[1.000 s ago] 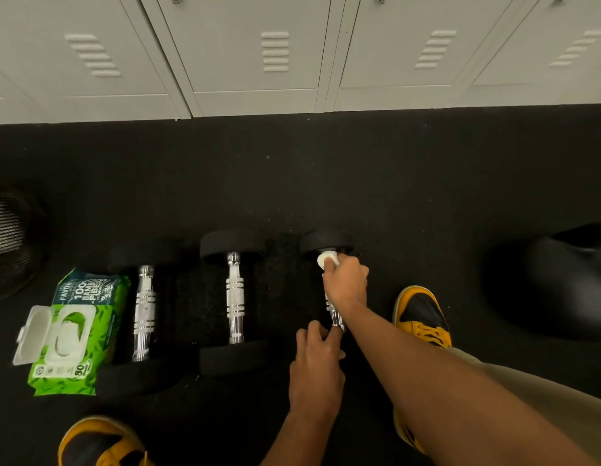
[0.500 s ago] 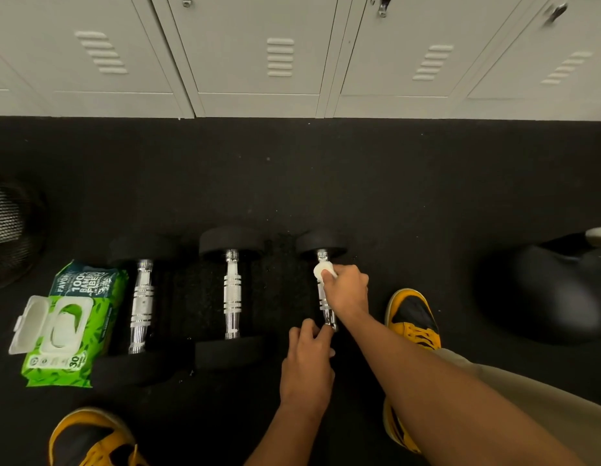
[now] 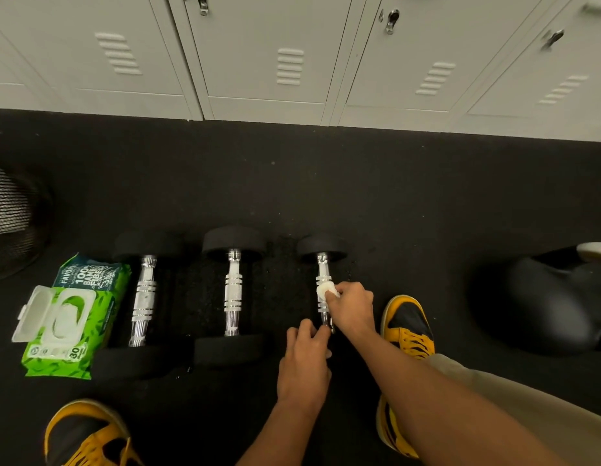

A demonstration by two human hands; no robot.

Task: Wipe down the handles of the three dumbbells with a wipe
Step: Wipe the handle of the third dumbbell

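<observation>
Three black-headed dumbbells with chrome handles lie side by side on the dark floor: the left dumbbell (image 3: 144,299), the middle dumbbell (image 3: 233,292) and the right dumbbell (image 3: 322,267). My right hand (image 3: 352,309) is closed around the right dumbbell's handle about halfway along it, pressing a small white wipe (image 3: 326,290) against the chrome. My left hand (image 3: 305,359) rests over the near end of that same dumbbell, covering its near head, fingertips touching the handle's lower end.
An open green pack of wipes (image 3: 70,317) lies left of the left dumbbell. Grey lockers (image 3: 292,62) line the far wall. My yellow-and-black shoes (image 3: 406,324) flank the weights. A black bag (image 3: 541,304) sits at right, a mesh object (image 3: 9,216) at far left.
My right hand has slid the wipe down the right dumbbell's handle, from the far end by the head toward its middle. My left hand stays at the near end.
</observation>
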